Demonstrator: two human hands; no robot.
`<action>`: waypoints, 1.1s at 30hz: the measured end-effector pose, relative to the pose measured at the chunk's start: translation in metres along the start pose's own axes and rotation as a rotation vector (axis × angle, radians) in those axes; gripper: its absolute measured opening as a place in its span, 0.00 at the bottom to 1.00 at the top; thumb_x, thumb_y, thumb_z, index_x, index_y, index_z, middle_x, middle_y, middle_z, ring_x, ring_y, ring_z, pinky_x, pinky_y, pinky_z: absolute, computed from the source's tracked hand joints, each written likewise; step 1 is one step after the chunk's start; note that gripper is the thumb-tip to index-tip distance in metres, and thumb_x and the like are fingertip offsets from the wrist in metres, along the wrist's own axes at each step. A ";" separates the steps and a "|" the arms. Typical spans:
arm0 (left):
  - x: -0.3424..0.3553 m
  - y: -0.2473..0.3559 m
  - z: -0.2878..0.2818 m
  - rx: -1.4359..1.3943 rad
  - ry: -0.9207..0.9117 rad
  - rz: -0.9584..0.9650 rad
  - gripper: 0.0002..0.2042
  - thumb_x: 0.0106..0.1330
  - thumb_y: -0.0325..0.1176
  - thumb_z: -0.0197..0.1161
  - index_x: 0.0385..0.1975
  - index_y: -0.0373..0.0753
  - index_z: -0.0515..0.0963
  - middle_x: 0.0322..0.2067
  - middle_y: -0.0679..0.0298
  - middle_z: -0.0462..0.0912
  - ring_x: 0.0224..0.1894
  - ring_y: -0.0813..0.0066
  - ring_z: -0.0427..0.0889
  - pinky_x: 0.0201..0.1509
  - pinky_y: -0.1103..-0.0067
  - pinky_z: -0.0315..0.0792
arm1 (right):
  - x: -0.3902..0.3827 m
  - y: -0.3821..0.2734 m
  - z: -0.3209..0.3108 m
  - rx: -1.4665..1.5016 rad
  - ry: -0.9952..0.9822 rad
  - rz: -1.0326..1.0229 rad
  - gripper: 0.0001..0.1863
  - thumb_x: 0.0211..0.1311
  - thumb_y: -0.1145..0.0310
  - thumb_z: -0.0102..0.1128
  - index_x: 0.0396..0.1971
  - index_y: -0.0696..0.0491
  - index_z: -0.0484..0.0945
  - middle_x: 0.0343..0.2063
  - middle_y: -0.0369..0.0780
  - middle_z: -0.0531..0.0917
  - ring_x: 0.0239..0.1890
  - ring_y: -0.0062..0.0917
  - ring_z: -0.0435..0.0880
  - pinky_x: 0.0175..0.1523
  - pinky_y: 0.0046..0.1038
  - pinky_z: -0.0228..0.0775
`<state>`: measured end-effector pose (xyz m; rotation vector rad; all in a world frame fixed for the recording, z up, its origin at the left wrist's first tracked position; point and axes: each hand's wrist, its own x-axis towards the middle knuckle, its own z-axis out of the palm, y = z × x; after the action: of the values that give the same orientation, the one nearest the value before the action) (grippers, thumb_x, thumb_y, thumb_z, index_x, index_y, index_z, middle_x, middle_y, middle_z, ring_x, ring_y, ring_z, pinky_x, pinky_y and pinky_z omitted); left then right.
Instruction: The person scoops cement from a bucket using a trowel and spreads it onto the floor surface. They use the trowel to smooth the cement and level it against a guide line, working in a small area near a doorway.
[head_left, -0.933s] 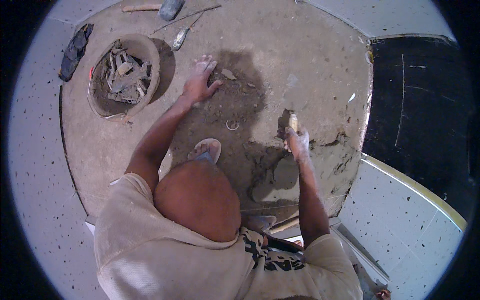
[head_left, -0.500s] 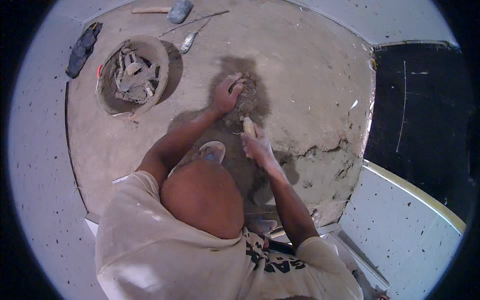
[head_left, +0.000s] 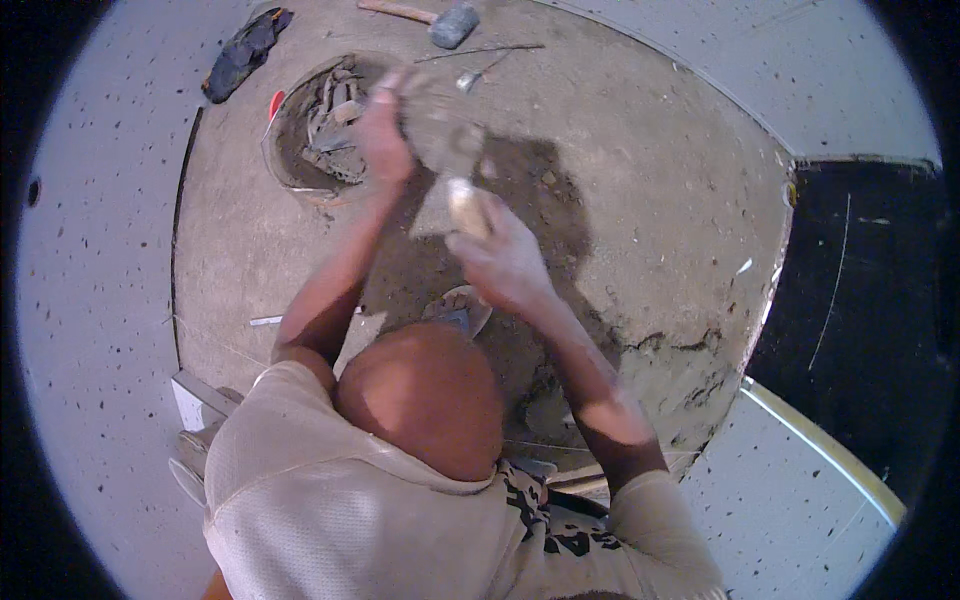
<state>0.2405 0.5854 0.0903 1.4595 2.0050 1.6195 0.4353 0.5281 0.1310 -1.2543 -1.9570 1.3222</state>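
Note:
My right hand (head_left: 508, 258) is closed round the pale wooden handle of a trowel (head_left: 466, 208). Its grey blade, smeared by motion, points away from me and seems to carry grey rubble. Beside the blade's left edge is my left hand (head_left: 384, 140), its fingers stretched forward and partly blurred; whether it touches the load cannot be made out. Just left of that hand stands a round tub (head_left: 283, 172) holding broken mortar pieces and rubble, its right side partly covered by the hand. Darker, crumbly dirt (head_left: 550, 205) lies on the floor right of the trowel.
A mallet (head_left: 452, 27) with a wooden handle, a thin rod (head_left: 500, 48) and a small metal tool (head_left: 467, 80) lie beyond the tub. Dark cloth (head_left: 248, 55) rests by the left wall. A cracked floor edge (head_left: 680, 342) and black panel (head_left: 835, 290) are at right. My foot (head_left: 465, 308) is below.
Both hands have risen from the dirt patch toward the tub, the trowel moving along with the right one. The left hand has left the rubble pile. The whole view has shifted.

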 end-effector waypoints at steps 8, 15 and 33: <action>-0.035 0.026 -0.046 0.261 -0.094 0.435 0.29 0.62 0.34 0.48 0.63 0.28 0.58 0.66 0.44 0.56 0.70 0.47 0.50 0.72 0.61 0.44 | 0.021 0.030 -0.024 -0.291 0.055 0.303 0.33 0.52 0.58 0.57 0.58 0.55 0.65 0.37 0.55 0.81 0.41 0.52 0.80 0.47 0.47 0.71; -0.162 -0.066 0.017 0.421 -0.820 0.243 0.57 0.48 0.61 0.66 0.66 0.25 0.43 0.68 0.38 0.42 0.71 0.41 0.40 0.73 0.57 0.38 | -0.011 0.176 -0.109 -0.671 0.181 0.372 0.30 0.51 0.61 0.56 0.56 0.53 0.67 0.37 0.54 0.81 0.39 0.50 0.81 0.45 0.47 0.73; -0.152 -0.067 0.078 0.325 -0.839 0.279 0.59 0.46 0.63 0.67 0.68 0.29 0.41 0.68 0.39 0.41 0.71 0.41 0.37 0.73 0.57 0.36 | -0.186 0.214 -0.080 0.501 0.220 0.903 0.20 0.56 0.71 0.58 0.50 0.50 0.70 0.25 0.36 0.77 0.22 0.18 0.76 0.24 0.25 0.72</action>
<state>0.3301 0.5259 -0.0580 2.1274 1.6300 0.5396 0.6766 0.4300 -0.0059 -1.9702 -0.7912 1.8049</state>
